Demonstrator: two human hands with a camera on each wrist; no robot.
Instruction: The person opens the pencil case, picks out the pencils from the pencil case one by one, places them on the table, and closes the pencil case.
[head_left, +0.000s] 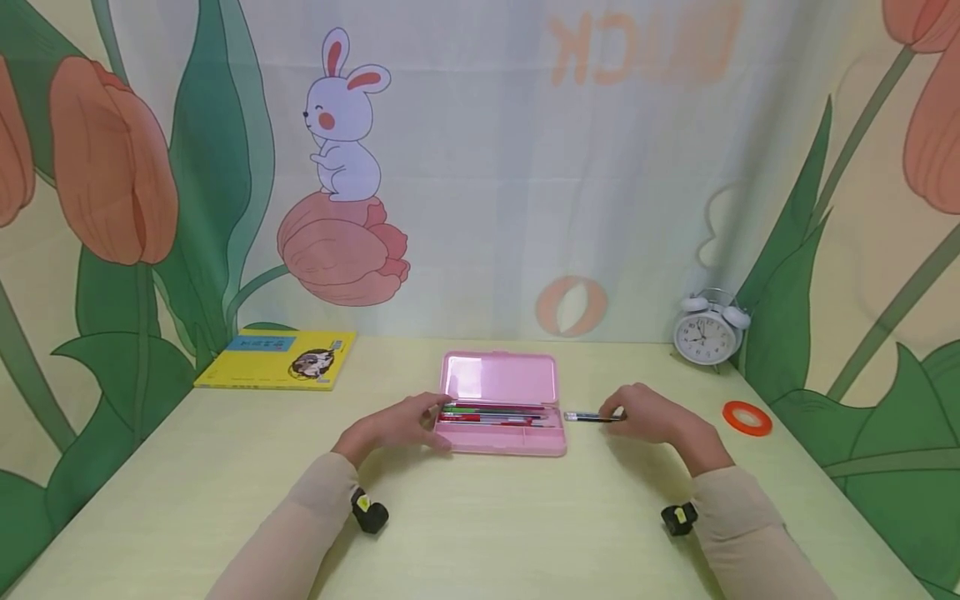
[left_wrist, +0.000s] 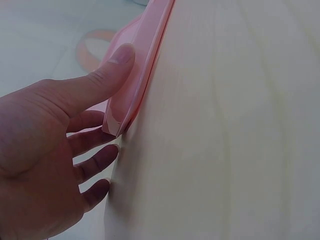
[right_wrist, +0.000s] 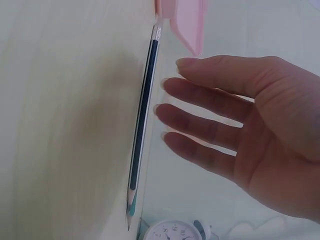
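A pink pencil case [head_left: 501, 439] lies with its lid [head_left: 521, 379] raised toward the back. Several pencils and pens [head_left: 491, 414] lie lengthwise inside it. My left hand [head_left: 405, 423] holds the case by its left end, thumb [left_wrist: 117, 62] on the front edge and fingertips around the end. A dark, white-striped pencil [right_wrist: 142, 115] lies on the table just right of the case, its blunt end toward it and its point toward the clock. Over the pencil hovers my right hand [head_left: 645, 414], fingers loosely bent and apart from it in the right wrist view.
A yellow book [head_left: 277, 360] lies at the back left. At the back right stands a white twin-bell alarm clock [head_left: 705, 337], with an orange ring-shaped roll [head_left: 747, 418] in front of it near the table's right edge. A printed curtain [head_left: 480, 167] hangs behind the table.
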